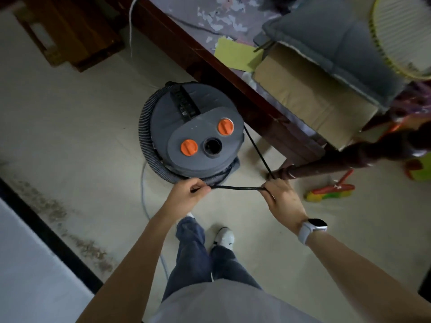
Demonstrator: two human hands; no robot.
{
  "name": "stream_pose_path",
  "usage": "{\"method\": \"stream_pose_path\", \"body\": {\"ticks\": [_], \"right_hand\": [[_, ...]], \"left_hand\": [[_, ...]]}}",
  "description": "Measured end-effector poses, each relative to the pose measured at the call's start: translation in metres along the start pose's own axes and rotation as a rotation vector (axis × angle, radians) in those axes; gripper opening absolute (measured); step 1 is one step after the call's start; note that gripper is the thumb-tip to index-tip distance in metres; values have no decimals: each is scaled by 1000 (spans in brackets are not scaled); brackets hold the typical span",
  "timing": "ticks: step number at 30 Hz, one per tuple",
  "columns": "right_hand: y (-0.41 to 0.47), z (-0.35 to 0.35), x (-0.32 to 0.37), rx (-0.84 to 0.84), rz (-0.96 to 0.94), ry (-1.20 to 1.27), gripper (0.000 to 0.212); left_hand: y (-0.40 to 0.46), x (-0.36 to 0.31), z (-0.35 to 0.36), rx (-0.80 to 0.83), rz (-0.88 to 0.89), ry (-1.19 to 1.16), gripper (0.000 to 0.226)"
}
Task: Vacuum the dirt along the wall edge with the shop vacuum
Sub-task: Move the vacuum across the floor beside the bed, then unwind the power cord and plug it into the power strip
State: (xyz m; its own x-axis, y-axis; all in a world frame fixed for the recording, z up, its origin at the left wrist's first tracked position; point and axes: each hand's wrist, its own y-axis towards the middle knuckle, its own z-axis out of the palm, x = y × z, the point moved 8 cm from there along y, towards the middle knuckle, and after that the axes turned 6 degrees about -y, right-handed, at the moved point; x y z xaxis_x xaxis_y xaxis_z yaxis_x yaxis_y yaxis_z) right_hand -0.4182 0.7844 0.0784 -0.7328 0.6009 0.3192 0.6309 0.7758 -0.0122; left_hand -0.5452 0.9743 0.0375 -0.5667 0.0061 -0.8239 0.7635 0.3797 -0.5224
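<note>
— Hands first? Left hand (186,194) pinched around one end of a taut stretch of black power cord (235,188); right hand (281,198) curled around the other end, with a white watch (311,229) on that wrist.

— And then, from the biggest down?

— Pale floor (70,136) underfoot. Dark wooden bed frame (210,64) running diagonally across the upper right, piled with a grey cushion (326,36), a cardboard box (310,96) and a yellow-green sheet of paper (235,54).

— Where was the vacuum?

— Grey shop vacuum (193,129) standing on the floor just beside the bed frame, seen from above, with two orange knobs (189,147) and an open round port (212,146) on its lid. Ribbed grey hose (145,138) wrapped around its left side and front. Cord leading from the right hand up along the vacuum's right side.

— And the dirt?

— Brownish dirt (58,213) strewn in a band along the black skirting at the lower left, well apart from the vacuum. Colourful broom head (328,192) lying on the floor near the bed's turned leg (326,164). White shoe (225,237) and blue trouser legs below the hands.
</note>
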Motion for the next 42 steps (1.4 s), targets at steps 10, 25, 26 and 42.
{"method": "stream_pose_path", "body": {"ticks": [10, 25, 26, 42], "right_hand": [[-73, 33, -39, 189, 545, 476, 50], [-113, 108, 60, 900, 141, 568, 8], [-113, 108, 51, 857, 180, 553, 13], [-71, 96, 78, 771, 103, 46, 33]], "left_hand": [[-55, 11, 80, 33, -275, -535, 18], [-84, 35, 57, -185, -303, -1029, 21], [-86, 36, 53, -219, -301, -1028, 20], [-154, 106, -43, -778, -557, -1216, 23]]}}
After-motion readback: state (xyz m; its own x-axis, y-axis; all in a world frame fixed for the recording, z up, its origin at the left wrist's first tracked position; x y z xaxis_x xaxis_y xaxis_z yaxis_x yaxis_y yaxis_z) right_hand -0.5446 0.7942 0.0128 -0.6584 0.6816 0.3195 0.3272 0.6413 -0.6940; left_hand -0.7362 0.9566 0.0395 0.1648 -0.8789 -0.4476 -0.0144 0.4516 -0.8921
